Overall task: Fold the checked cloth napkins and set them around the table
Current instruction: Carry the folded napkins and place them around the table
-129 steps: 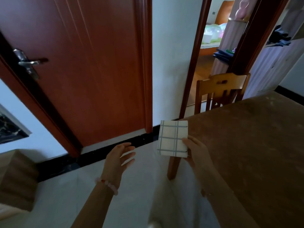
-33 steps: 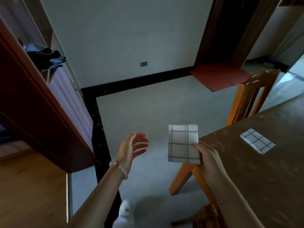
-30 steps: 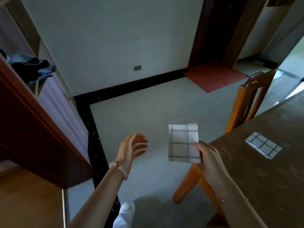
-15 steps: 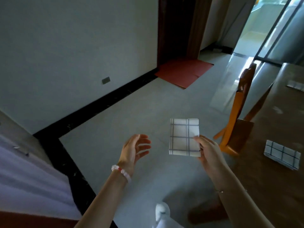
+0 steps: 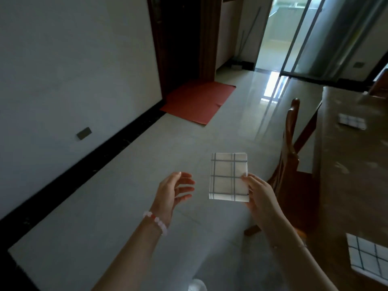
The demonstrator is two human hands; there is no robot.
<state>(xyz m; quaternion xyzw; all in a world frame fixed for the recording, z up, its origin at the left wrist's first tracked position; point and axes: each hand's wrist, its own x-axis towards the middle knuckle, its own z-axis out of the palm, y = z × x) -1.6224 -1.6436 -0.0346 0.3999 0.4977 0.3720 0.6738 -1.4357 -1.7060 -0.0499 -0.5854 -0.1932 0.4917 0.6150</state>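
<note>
Our right hand (image 5: 258, 194) pinches a folded white cloth napkin with dark checked lines (image 5: 228, 177) by its right edge, thumb on the front. The fingers behind it are hidden by the cloth. The napkin is held upright in the air over the pale tiled floor (image 5: 126, 206), just left of the brown wooden tabletop (image 5: 346, 175).

Our left hand (image 5: 172, 192) hovers apart from the napkin, palm turned toward it, fingers loosely spread and holding nothing. A bracelet of pale beads with one red bead (image 5: 156, 221) sits on that wrist.

A second checked napkin (image 5: 367, 259) lies flat on the near end of the tabletop, cut off by the frame's right edge. A third checked napkin (image 5: 351, 121) lies further along, blurred, so we cannot make out its folds.

A wooden chair (image 5: 291, 143) stands pushed against the tabletop, seen edge-on, its seat in shadow. A pale rounded shape (image 5: 196, 285) at the bottom edge is cropped and unclear. A red floor mat (image 5: 199, 101) lies before a dark doorway.
</note>
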